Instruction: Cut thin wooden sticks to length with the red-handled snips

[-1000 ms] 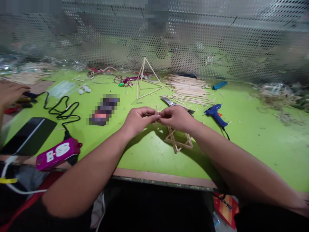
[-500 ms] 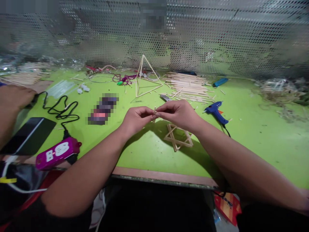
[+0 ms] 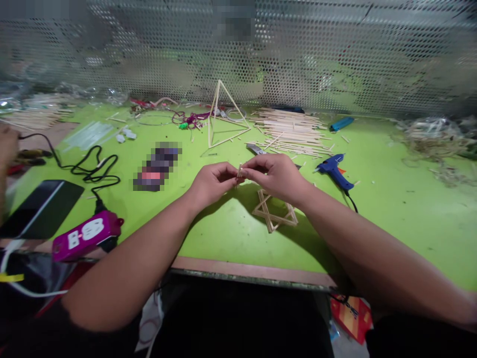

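My left hand (image 3: 212, 183) and my right hand (image 3: 274, 176) meet above the middle of the green table, and their fingertips pinch a short wooden stick (image 3: 239, 172) standing nearly upright. Other small pieces may be there, but my fingers hide most of it. Just below my right hand lies a flat glued frame of wooden sticks (image 3: 275, 214), not touching my hands. Farther off stands a triangular stick pyramid (image 3: 228, 134). A pile of loose wooden sticks (image 3: 292, 132) lies beyond my right hand.
A blue hot glue gun (image 3: 331, 170) lies to the right, and metal-handled scissors (image 3: 255, 148) are partly hidden by my right hand. Left stand a phone (image 3: 40, 210), a magenta power strip (image 3: 86, 235) and a black cable (image 3: 93, 166). Another person's hand (image 3: 7, 146) is at the left edge.
The other person's hand has drawn back toward the left edge. My hands still pinch the stick in about the same place. The whole view has tilted slightly.
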Available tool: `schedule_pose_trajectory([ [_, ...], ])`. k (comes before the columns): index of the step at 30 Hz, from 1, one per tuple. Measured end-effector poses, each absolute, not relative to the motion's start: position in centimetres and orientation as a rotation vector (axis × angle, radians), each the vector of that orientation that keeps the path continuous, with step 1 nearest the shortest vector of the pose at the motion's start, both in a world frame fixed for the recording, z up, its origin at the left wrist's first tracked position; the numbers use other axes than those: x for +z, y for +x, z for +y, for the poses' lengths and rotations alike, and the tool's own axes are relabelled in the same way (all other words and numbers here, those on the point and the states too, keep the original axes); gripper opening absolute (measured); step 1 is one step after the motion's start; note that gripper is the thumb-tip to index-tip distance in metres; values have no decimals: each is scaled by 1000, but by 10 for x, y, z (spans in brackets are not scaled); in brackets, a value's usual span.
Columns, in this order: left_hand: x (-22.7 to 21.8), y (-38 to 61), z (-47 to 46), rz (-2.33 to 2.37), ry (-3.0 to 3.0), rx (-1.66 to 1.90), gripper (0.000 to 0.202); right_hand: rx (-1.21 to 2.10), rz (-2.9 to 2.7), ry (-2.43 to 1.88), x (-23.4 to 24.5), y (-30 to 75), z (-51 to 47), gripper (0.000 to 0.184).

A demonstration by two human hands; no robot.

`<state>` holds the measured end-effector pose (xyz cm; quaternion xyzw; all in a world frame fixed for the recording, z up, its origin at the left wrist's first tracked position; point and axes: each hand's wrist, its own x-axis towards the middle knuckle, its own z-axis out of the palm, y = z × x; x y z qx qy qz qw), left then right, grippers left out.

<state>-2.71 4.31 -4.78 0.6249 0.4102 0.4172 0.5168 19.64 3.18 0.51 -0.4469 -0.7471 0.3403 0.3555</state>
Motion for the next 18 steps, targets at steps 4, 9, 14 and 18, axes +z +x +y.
schedule_pose_trajectory([
  [4, -50, -26, 43, 961, 1469, 990, 43, 915, -1883, -1182, 2, 196, 31, 19],
  [9, -51, -25, 44, 956, 1433, 976, 44, 987, -1803, -1191, -2, 194, 31, 34],
  [14, -49, -26, 45, 937, 1384, 956, 46, 1027, -1778, -1177, -2, 193, 32, 35],
  [18, -47, -26, 45, 962, 1365, 930, 51, 1048, -1775, -1174, -2, 195, 33, 37],
])
